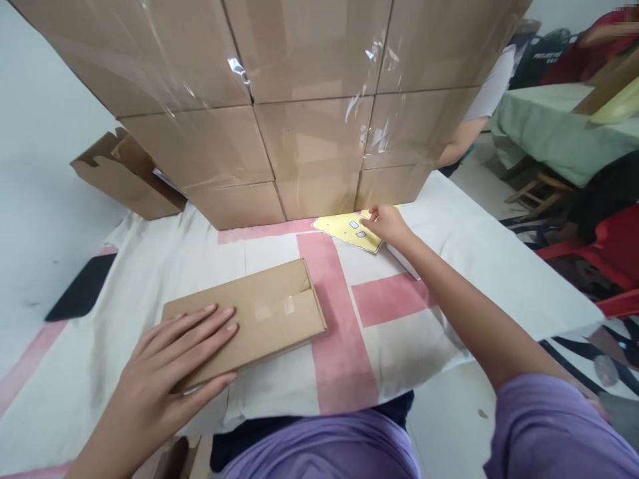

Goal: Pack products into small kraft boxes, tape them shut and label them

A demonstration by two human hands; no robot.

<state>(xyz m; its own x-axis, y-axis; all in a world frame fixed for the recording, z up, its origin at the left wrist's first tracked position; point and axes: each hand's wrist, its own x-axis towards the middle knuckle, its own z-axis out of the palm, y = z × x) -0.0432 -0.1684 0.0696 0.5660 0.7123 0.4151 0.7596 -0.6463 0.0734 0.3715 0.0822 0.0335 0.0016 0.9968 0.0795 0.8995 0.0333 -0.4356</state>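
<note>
My left hand [184,362] lies flat on the left end of a closed brown cardboard box [274,309], fingers stretched over its top and thumb along the near side. Two small clear tape pieces shine on the lid, near the right end. Farther off, my right hand [388,225] is at a yellow sheet [347,227] with a zigzag edge and small pale labels on it. Its thumb and fingertips are drawn together; anything between them is too small to make out. Partly behind my right wrist lies a white flat item [403,261].
A tall stack of taped cardboard boxes [309,140] stands at the table's back. An open carton [130,176] and a black flat object [82,286] are at left. Past the stack, a person's arm [466,136] shows. A red chair [609,253] stands right.
</note>
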